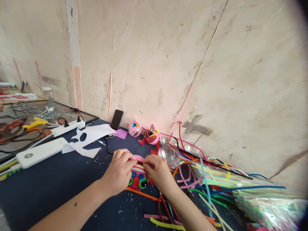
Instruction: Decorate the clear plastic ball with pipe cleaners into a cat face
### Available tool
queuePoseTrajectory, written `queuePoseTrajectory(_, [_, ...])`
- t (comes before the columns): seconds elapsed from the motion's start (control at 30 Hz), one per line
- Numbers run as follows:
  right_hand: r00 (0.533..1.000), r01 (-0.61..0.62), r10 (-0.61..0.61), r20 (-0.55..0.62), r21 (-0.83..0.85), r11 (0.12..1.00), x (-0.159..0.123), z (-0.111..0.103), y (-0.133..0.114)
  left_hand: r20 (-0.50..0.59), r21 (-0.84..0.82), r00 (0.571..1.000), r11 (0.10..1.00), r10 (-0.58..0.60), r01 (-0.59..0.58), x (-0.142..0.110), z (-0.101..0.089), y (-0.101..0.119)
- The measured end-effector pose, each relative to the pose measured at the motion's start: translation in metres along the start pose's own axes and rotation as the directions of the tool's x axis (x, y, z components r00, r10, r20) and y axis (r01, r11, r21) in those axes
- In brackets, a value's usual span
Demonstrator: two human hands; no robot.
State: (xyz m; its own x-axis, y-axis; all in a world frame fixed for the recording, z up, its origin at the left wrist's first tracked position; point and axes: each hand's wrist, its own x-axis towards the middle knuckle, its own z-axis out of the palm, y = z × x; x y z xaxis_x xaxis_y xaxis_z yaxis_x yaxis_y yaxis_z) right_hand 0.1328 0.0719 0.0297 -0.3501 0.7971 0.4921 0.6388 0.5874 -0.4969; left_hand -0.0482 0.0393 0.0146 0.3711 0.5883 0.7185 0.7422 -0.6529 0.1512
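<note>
With 12 o'clock towards the wall and the dial centred on the pipe-cleaner face (136, 181), a white power strip (68, 128) lies at 10 o'clock on the far left, a cut white paper sheet (98, 131) nearer in the same direction, and a smartphone (116, 119) at 11, leaning on the wall. The left hand (121, 168) is nearly closed, its fingers bent over the face's left end, thumb and fingertips at a pink strip (138, 158) along its far edge. The face sits between both hands, over the dark tabletop (79, 195). At 12 stand two pink animal figures (154, 138). The right hand (156, 166) is curled in a pinch at the strip's right end; the exact fingertip contact is hidden. A clear plastic cup (169, 157) stands at 2, with loose pipe cleaners (205, 186) around 3 to 4.

The step in hand appears to be fitting the strip along that edge. The next move seems to call for a steady left grip and light right-hand pressure, keeping the rows aligned.
</note>
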Motion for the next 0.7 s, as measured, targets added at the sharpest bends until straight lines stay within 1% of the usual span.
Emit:
queuePoseTrajectory(0.2, [1.0,0.004,-0.004,0.007,0.032,0.999,-0.001,0.001,0.002,-0.06,-0.019,0.998,1.0,0.006,-0.007,0.001,0.001,0.0])
queuePoseTrajectory(0.27, [0.999,0.035,-0.035,-0.002,-0.015,0.999,-0.002,0.001,0.004,-0.062,-0.004,0.998,1.0,-0.014,0.014,0.002,0.0,0.001])
queuePoseTrajectory(0.33, [0.993,0.111,-0.113,-0.015,-0.099,0.989,-0.003,0.0,0.006,-0.053,0.017,0.998,0.999,-0.033,0.034,0.002,-0.001,0.003])
queuePoseTrajectory(0.4, [0.979,0.201,-0.206,-0.009,-0.176,0.964,-0.002,-0.001,0.006,-0.054,0.02,0.998,0.999,-0.045,0.046,0.002,-0.001,0.004])
queuePoseTrajectory(0.47, [0.963,0.266,-0.27,0.016,-0.234,0.935,0.0,-0.001,0.006,-0.053,-0.004,0.997,0.999,-0.048,0.048,0.002,0.0,0.005])
queuePoseTrajectory(0.6, [0.932,0.362,-0.345,0.113,-0.367,0.857,0.006,-0.001,0.001,-0.069,-0.025,0.994,0.996,-0.082,0.081,-0.001,0.002,0.004])
queuePoseTrajectory(0.7, [0.912,0.409,-0.363,0.19,-0.464,0.786,0.011,0.0,-0.003,-0.069,-0.019,0.993,0.996,-0.094,0.093,-0.001,0.002,0.002])
